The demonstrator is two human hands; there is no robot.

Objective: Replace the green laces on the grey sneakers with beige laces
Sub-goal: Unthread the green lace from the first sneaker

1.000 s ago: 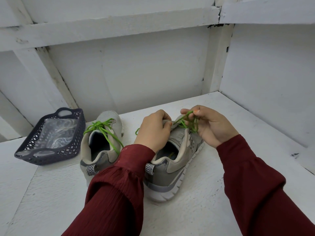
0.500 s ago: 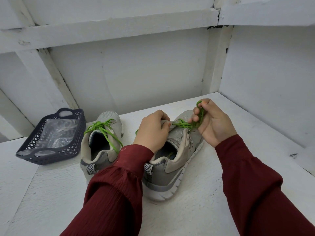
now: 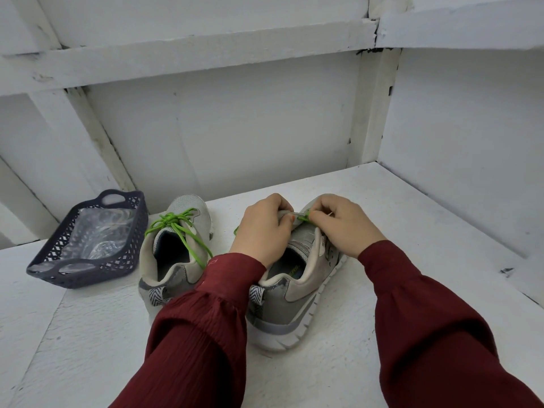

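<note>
Two grey sneakers stand on the white surface with their heels toward me. The left sneaker [image 3: 173,260] carries a tied green lace [image 3: 179,225]. Both hands are on the right sneaker [image 3: 297,295]. My left hand [image 3: 262,231] grips the top of its tongue. My right hand [image 3: 344,228] pinches the green lace [image 3: 304,217] low over the eyelets, close to the left fingertips. Most of that lace is hidden by my hands. No beige lace is plainly visible.
A dark blue mesh basket [image 3: 123,245] with clear plastic bags in it sits at the left, beside the left sneaker. White walls close the space behind and to the right. Bare white surface lies in front of the shoes.
My right hand had pulled the green lace up and to the right; it has now come back down onto the shoe's eyelets. The left hand stays on the tongue.
</note>
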